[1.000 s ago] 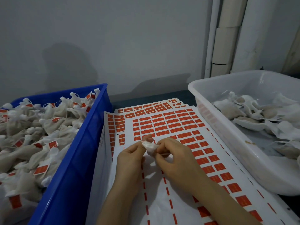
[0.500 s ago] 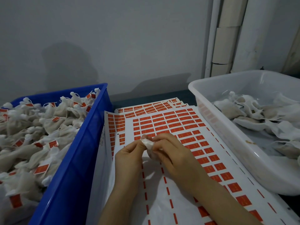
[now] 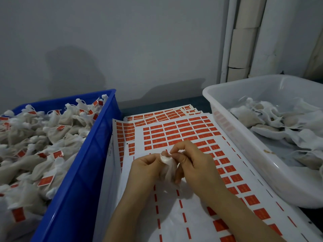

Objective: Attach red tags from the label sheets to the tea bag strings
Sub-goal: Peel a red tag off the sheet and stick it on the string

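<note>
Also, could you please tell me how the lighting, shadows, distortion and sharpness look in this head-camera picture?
Head view: dim, cool light; a soft shadow lies on the wall; the wide lens slants the pipe and stretches the white tub; the left hand, right hand and tea bag are fairly sharp; print on the red tags is too small to read.

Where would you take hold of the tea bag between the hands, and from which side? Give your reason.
I would pinch the tea bag at its gathered neck, coming from the left as the left hand does. The neck is the narrow, bunched part on top, the soft body hangs below, and the right hand is at the top from the right.
</note>
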A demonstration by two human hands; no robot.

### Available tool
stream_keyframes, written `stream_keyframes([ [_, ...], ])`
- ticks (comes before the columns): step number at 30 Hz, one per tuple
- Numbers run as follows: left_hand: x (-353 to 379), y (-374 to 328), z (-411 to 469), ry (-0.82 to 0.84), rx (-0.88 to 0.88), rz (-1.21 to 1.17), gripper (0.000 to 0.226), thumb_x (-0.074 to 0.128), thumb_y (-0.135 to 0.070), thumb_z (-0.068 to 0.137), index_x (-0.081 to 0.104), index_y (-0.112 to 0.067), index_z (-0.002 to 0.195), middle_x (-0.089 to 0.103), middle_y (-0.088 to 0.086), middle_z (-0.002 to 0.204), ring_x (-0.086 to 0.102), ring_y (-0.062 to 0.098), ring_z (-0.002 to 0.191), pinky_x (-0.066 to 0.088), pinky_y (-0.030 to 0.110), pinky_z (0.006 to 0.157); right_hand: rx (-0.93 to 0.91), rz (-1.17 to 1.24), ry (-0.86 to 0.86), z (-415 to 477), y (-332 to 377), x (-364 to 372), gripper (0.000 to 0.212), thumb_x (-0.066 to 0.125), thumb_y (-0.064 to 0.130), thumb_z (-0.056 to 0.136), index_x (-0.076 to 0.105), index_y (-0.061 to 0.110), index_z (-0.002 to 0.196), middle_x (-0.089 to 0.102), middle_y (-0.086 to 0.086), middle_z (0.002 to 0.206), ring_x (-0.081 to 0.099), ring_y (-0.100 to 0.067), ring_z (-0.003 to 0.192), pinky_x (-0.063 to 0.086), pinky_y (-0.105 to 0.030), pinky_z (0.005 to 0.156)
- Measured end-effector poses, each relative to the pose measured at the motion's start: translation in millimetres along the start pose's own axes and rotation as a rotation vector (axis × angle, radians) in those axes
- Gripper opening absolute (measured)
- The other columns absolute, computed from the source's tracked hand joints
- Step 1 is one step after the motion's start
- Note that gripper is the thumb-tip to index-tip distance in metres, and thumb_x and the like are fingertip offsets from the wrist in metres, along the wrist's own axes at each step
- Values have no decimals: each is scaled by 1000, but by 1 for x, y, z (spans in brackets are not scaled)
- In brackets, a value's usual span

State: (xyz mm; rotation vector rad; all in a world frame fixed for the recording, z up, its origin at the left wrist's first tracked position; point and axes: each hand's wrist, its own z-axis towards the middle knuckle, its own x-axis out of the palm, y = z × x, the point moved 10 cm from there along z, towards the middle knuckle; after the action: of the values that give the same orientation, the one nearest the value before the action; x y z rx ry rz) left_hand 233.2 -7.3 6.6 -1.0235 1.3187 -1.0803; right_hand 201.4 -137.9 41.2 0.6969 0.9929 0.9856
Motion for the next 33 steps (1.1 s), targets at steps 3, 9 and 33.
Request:
stream_keyframes([
  [3,4,0,0,55,-6,21,24,59,-25,89,68,-28,67,68,-15,61,64,2,63,42,3,46,39,-5,-1,1,-5,-2,22,52,27,90,47,45,78,55,25,73,60,0,65,46,-3,58],
  [9,11,-6,-3,147,1,-24,7,65,-31,77,70,-31,71,69,-22,67,62,-10,70,42,1,49,89,-2,-57,2,-9,-10,24,57,26,88,47,45,76,55,25,73,60,-1,67,44,-1,55],
  [33,7,23,11,79,-161,-79,13,37,-12,100,47,-14,91,48,6,102,48,12,84,46,20,82,231,288,-8,0,-17,-2,17,45,24,95,61,25,94,64,4,61,66,-16,57,58,-29,64],
])
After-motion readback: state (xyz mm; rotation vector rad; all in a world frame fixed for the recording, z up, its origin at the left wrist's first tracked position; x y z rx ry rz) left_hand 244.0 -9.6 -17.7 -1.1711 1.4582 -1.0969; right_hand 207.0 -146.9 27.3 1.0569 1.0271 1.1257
